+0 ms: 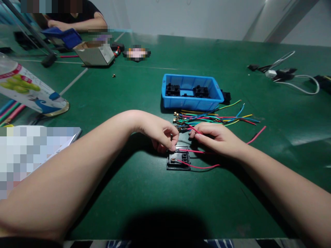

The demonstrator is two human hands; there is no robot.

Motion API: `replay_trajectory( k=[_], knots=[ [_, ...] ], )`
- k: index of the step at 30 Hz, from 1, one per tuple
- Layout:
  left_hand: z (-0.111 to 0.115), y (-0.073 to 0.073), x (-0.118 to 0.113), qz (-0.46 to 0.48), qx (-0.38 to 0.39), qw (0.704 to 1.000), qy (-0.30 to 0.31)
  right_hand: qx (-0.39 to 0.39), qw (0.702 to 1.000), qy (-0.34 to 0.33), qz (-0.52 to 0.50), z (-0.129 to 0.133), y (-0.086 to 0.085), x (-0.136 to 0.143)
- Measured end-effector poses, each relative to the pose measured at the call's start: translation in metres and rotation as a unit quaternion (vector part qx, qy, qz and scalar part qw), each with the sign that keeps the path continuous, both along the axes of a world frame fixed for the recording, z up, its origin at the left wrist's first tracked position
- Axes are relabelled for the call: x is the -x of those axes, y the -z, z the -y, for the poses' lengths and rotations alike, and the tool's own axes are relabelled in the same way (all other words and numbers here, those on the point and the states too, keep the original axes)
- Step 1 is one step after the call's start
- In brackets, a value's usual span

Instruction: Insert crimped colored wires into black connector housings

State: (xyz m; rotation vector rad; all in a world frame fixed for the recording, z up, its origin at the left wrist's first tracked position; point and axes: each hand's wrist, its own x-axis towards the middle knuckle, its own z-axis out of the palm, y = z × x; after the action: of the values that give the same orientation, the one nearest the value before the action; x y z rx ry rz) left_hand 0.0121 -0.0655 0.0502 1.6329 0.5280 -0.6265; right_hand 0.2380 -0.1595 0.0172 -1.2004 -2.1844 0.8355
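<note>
A small black plastic plate (178, 164) with raised sockets lies on the green table. Two red wires run from it to the right: the upper red wire (192, 151) starts at my left fingertips, and the lower red wire (204, 167) ends in a metal terminal seated on the plate. My left hand (165, 134) pinches at the plate's upper left corner; what sits between its fingers is hidden. Between thumb and forefinger, my right hand (216, 137) grips another red wire (194, 129), whose tail (257, 134) emerges behind the hand.
Beyond my hands lies a bundle of coloured wires (214, 118) with brass terminals. Behind it stands a blue bin (192, 103) holding black plastic parts. A printed bag (33, 88) and papers lie left, a white box (95, 55) farther back, cables (284, 74) right. A person sits far left.
</note>
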Motion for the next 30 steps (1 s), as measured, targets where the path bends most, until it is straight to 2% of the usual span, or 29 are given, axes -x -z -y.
replay_trajectory(
  k=[7, 11, 17, 20, 30],
  knots=[
    [-0.001, 0.002, 0.0, 0.003, 0.002, 1.0, 0.0, -0.01, 1.0, 0.001, -0.018, 0.0, 0.007, 0.0],
    [-0.002, 0.003, 0.0, 0.008, 0.004, 1.0, 0.007, 0.002, 1.0, 0.013, -0.024, 0.0, 0.004, 0.002],
    [-0.002, 0.002, 0.0, 0.002, 0.002, 1.0, -0.004, 0.12, 0.986, 0.066, -0.094, 0.002, -0.002, 0.001],
    [-0.002, 0.003, 0.001, 0.002, 0.008, 1.0, -0.006, 0.157, 0.976, 0.068, -0.137, 0.003, -0.002, 0.002],
    [-0.003, 0.005, 0.001, 0.013, 0.012, 1.0, 0.005, 0.207, 0.974, 0.043, -0.08, 0.003, -0.012, 0.003]
  ],
)
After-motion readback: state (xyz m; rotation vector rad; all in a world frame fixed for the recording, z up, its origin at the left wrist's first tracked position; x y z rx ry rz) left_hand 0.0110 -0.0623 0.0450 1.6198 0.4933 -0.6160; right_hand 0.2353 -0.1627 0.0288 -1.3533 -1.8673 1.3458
